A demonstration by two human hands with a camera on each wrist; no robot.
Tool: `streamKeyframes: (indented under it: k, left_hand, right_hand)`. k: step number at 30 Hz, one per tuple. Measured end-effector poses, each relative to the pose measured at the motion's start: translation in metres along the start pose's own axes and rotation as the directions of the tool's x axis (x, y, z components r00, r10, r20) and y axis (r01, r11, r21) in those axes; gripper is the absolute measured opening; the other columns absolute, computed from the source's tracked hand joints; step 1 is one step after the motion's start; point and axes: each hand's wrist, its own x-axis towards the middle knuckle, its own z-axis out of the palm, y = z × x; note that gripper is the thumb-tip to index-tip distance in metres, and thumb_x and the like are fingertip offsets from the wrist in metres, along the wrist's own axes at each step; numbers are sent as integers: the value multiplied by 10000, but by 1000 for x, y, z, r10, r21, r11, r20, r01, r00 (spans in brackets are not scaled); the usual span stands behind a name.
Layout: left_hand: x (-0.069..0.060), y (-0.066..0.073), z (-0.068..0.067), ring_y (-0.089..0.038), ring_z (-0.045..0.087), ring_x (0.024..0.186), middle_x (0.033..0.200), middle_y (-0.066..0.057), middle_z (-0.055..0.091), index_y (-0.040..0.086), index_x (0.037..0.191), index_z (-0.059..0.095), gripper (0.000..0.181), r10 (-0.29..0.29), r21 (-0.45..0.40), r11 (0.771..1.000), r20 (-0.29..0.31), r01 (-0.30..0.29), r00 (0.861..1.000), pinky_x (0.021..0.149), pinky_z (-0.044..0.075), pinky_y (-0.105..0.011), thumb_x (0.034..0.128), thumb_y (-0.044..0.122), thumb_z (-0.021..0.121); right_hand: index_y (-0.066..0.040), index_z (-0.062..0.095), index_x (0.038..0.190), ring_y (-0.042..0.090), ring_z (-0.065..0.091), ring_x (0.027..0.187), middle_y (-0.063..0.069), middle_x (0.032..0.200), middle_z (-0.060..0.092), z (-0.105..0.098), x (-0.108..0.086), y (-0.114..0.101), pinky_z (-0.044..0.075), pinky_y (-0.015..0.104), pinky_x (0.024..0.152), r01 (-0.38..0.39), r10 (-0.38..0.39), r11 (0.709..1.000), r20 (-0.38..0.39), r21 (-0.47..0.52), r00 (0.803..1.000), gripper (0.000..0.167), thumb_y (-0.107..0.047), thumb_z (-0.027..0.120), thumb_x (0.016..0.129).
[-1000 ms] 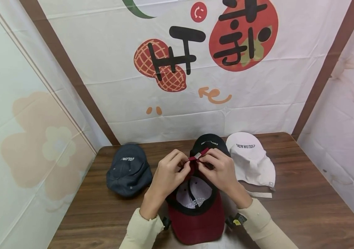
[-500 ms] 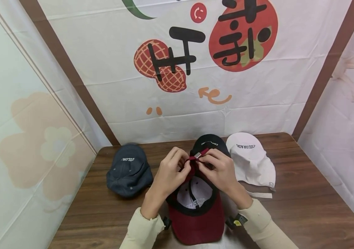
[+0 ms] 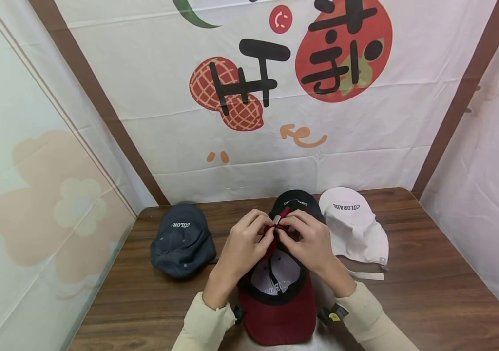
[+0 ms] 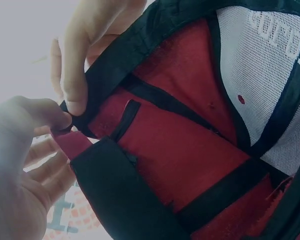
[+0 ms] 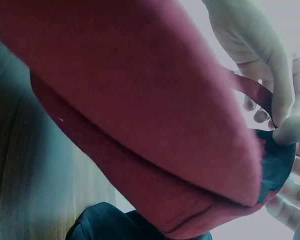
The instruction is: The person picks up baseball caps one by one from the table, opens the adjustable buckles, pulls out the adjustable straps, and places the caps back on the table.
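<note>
A dark red baseball cap (image 3: pixel 280 321) is held with its inside showing and its brim toward me. At its back edge, the left hand (image 3: pixel 246 241) pinches the red closure strap (image 4: pixel 72 144) between thumb and fingers. Close against it, the right hand (image 3: pixel 310 241) also pinches the strap beside a silver metal buckle (image 3: pixel 278 219). The fingertips of both hands nearly meet there. A short strap end sticks up past the buckle. Inside the cap, black seam tape (image 4: pixel 160 97) and a white mesh panel (image 4: pixel 262 50) show in the left wrist view.
A navy cap (image 3: pixel 182 241) lies on the wooden table (image 3: pixel 429 273) at left. Behind the hands sits a black cap (image 3: pixel 297 197), partly hidden. To its right is a white cap (image 3: pixel 352 224) with a loose strap. Printed cloth walls surround the table.
The left hand has shifted slightly right, closer to the right hand. The buckle and strap end have tilted more upright. The other caps stay where they were.
</note>
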Motion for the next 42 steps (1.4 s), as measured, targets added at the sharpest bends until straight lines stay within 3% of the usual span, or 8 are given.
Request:
streamKeyframes:
  k: [12,20,28,37,42]
  left_hand:
    - [-1,-1,0,-131,597,796,1007,-31,687,91,966,724,106,42,19,999,-37,-41,998,664,517,-216,923,-3,748]
    - [-2,-3,-1,-127,624,824,1006,-32,686,91,957,724,79,37,4,999,-37,-37,999,683,542,-222,950,14,707]
    - [-2,-7,-5,-126,622,789,973,-34,671,82,925,698,148,37,-24,999,-91,-39,995,680,544,-237,895,-62,713]
    - [-3,-6,-6,-129,630,770,1003,-52,667,79,967,684,128,3,-55,998,-73,-7,997,654,574,-284,928,-42,677]
    - [-4,-6,-5,-123,610,756,1048,-48,659,63,1008,699,109,-17,-51,999,-55,14,998,630,530,-234,951,-28,679]
  right_hand:
    - [-141,790,840,108,635,729,-22,870,741,0,2,-6,516,249,611,13,-13,1000,-18,-23,1000,70,-90,837,830]
    - [-146,786,833,103,637,724,-32,860,738,1,1,-5,514,244,606,8,-8,1000,-21,-26,1000,74,-92,836,833]
    - [-149,769,809,105,664,698,-30,858,746,-2,1,1,526,241,594,-31,31,999,-40,-7,999,92,-71,812,831]
    - [-129,790,835,118,677,706,-13,875,761,-4,1,1,527,235,586,-31,31,999,-35,-5,999,67,-76,831,839]
    - [-120,808,863,123,680,715,-10,885,770,-4,0,2,517,220,581,-36,36,999,-36,7,999,67,-72,847,839]
